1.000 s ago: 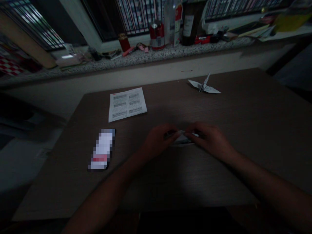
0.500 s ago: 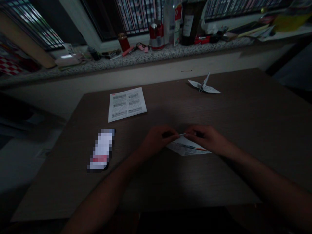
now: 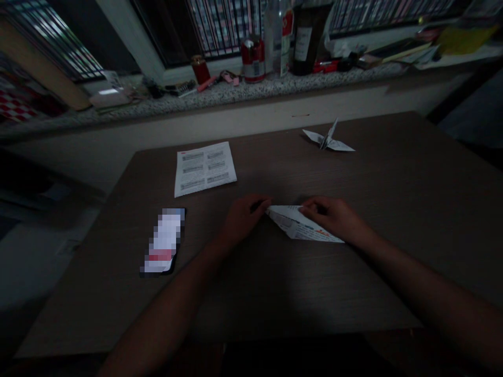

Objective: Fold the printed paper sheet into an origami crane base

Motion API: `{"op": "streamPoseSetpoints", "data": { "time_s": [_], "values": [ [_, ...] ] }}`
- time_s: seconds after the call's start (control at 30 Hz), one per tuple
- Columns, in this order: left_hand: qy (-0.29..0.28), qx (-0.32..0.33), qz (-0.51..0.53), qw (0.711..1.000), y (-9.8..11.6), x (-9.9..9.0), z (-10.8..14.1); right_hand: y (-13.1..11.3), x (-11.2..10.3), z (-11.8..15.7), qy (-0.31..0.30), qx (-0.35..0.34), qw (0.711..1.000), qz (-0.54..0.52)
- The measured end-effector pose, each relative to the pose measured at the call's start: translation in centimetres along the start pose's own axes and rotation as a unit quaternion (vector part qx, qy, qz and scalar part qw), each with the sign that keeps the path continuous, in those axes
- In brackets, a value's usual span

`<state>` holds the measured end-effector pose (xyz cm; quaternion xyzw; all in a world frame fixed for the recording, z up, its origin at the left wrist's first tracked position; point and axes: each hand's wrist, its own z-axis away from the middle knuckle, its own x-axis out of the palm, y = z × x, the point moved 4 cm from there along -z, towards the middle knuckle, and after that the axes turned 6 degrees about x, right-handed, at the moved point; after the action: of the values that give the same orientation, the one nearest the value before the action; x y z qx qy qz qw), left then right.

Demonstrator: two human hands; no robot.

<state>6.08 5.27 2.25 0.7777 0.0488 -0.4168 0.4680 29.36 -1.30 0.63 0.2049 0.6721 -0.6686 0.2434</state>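
A folded piece of printed paper (image 3: pixel 304 228) lies between my hands on the brown table (image 3: pixel 251 293). My left hand (image 3: pixel 247 217) pinches its left corner between thumb and fingers. On the upper right part of the paper, my right hand (image 3: pixel 332 214) is closed, with thumb and fingertips gripping the edge. The paper has print and a small orange patch on its near side. Farther back on the right stands a folded paper crane (image 3: pixel 328 141) with its wings spread.
A printed sheet (image 3: pixel 205 168) lies at the back left, with a phone (image 3: pixel 164 241) nearer me. Along the granite windowsill (image 3: pixel 220 94) stand a red can (image 3: pixel 253 58), a dark tube (image 3: pixel 308 39), a small red jar (image 3: pixel 200 69) and other small items.
My left hand has moved left, away from my right hand, to the paper's left corner. More of the paper's top face now shows between the hands.
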Motion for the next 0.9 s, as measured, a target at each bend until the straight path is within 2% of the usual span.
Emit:
{"op": "streamPoseSetpoints", "data": {
  "time_s": [0.1,0.2,0.27,0.43,0.6,0.77,0.9],
  "values": [
    [0.039,0.082,-0.104,0.990,1.3,-0.2,0.2,0.2,-0.3,-0.2,0.036,-0.019,0.998,0.052],
    [-0.017,0.184,-0.163,0.969,2.7,0.9,0.8,0.3,-0.6,-0.4,0.051,-0.034,0.995,0.083],
    [-0.069,0.230,-0.205,0.949,3.2,2.0,1.4,0.3,-0.6,-0.5,0.059,-0.042,0.993,0.097],
    [-0.138,0.257,-0.242,0.926,2.7,3.9,3.1,0.1,-0.2,-0.7,0.063,-0.083,0.988,0.116],
    [-0.168,0.233,-0.234,0.929,2.1,4.2,3.9,0.1,-0.1,-0.9,0.051,-0.112,0.977,0.174],
    [-0.172,0.210,-0.229,0.935,2.5,4.5,4.3,-2.7,-0.1,0.4,0.058,-0.130,0.928,0.344],
    [-0.159,0.194,-0.236,0.939,2.7,4.9,4.6,-4.8,1.5,2.0,0.066,-0.178,0.902,0.388]
  ]
}}
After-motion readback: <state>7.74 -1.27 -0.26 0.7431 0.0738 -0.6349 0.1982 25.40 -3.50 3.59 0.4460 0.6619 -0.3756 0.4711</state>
